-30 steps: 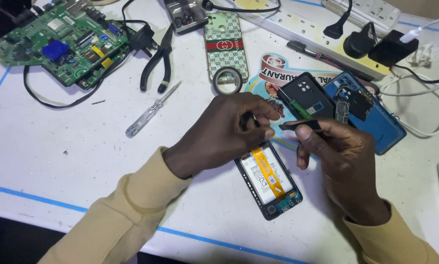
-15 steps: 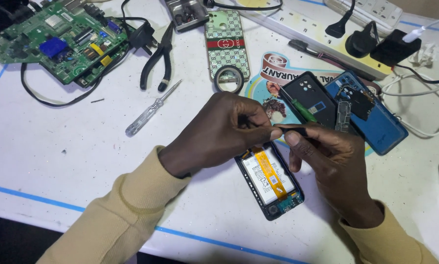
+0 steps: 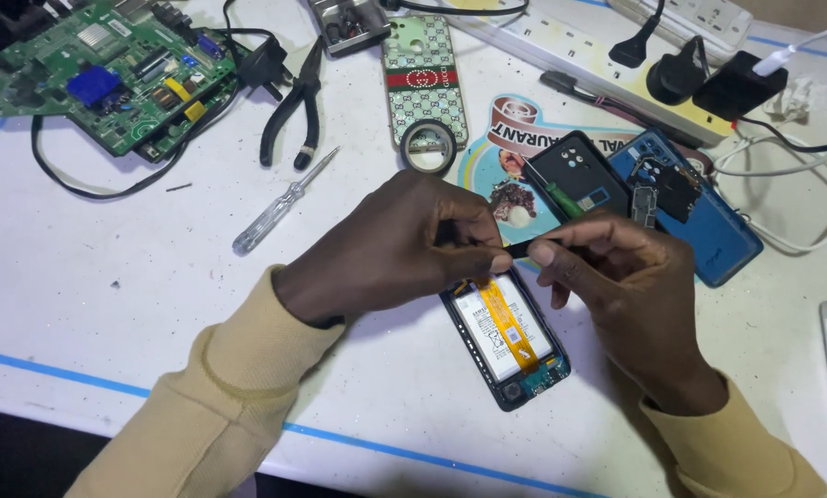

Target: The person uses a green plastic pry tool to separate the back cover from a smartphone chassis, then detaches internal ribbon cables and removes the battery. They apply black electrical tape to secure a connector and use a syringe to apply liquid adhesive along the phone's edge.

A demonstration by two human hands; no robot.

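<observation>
We see the opened phone point(image 3: 506, 337) lying on the white table point(image 3: 109, 304), back cover already off, battery and orange ribbon bare. Just above the phone, our left hand point(image 3: 395, 244) and right hand point(image 3: 616, 277) both pinch a thin black strip point(image 3: 521, 248). The blue cover point(image 3: 708, 221) waits up-right; reassembly is not done.

I see a white table point(image 3: 109, 304) with thin blue lines. My sleeves point(image 3: 220, 406) are pale yellow. The open phone point(image 3: 506, 337) has a white battery, an orange strip and a dark teal frame. The small strip point(image 3: 517, 249) between my fingers is black. The board point(image 3: 100, 74) is green with a blue part and yellow parts. The case point(image 3: 420, 78) is pale green with a dotted pattern and a green-red band. The cover point(image 3: 708, 231) is blue. The pliers point(image 3: 294, 111) are black. The screwdriver point(image 3: 280, 205) has a clear handle.
</observation>
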